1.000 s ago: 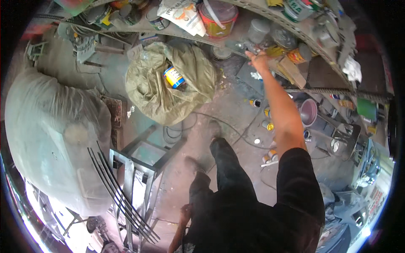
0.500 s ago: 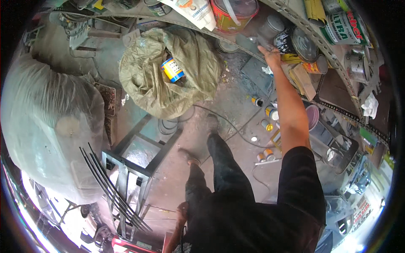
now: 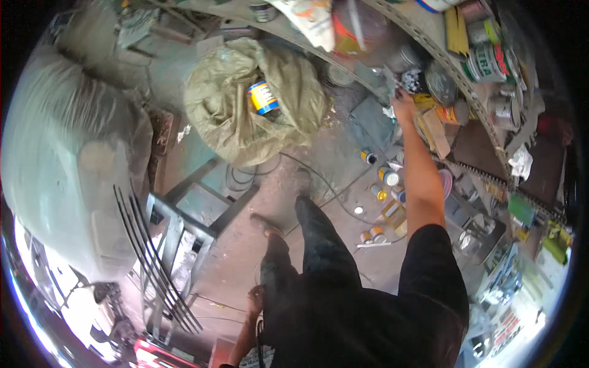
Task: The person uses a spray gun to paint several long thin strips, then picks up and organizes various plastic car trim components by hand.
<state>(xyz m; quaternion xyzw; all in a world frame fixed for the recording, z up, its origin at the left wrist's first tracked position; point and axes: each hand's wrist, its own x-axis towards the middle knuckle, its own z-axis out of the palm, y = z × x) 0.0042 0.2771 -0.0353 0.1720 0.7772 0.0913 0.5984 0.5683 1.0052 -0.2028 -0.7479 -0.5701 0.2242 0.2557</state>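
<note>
My right arm reaches forward to the low shelf, and my right hand [image 3: 403,105] is at its front edge beside several cans. Its fingers are closed at a pale greyish, crumpled-looking piece [image 3: 388,80], too blurred to name. Close by stand a round metal can [image 3: 440,84] and an orange-labelled can [image 3: 453,114]. My left hand [image 3: 256,299] hangs low beside my left thigh, with nothing seen in it; its fingers are too unclear to read.
A greenish cloth-like sheet [image 3: 208,116] lies bunched on the floor with a yellow-and-blue can [image 3: 264,98] in it. Small open tins [image 3: 388,176] stand below my right arm. At left are a plastic-covered bulky object [image 3: 73,172], a dark metal frame [image 3: 184,221] and thin rods [image 3: 147,257].
My right hand has drawn back slightly toward me, and a pale greyish piece now shows at its fingertips. The whole view has shifted a little. My left hand stays low.
</note>
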